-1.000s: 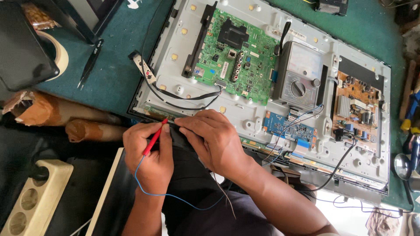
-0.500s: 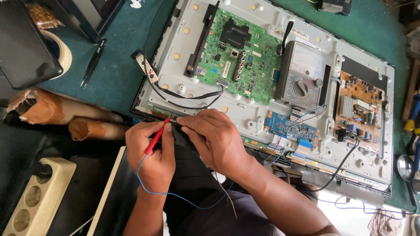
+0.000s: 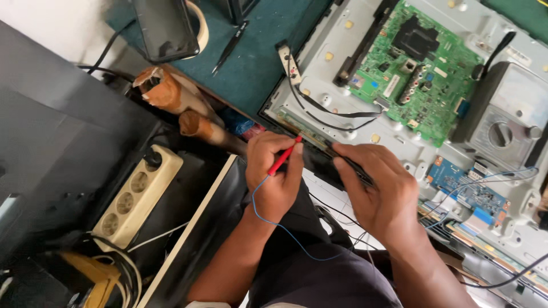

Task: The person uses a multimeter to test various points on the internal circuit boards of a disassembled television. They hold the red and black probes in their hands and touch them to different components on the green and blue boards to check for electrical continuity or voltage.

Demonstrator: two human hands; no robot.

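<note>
Layout: opened panel on bench

Circuit board (image 3: 419, 63) lies on the panel (image 3: 342, 51) at 1 o'clock; meter (image 3: 505, 122) at 3 o'clock of it; power strip (image 3: 137, 197) at 8 o'clock, beside the bench (image 3: 251, 63).

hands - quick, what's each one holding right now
left hand: closed on the red probe.
right hand: closed on a black probe.

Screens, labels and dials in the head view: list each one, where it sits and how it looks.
Dark screen: top left on green table, black rounded rectangle, unlit.
Meter: right on metal panel, grey box, round knob, pale window.
White labels: on green circuit board, small rectangles.
</note>
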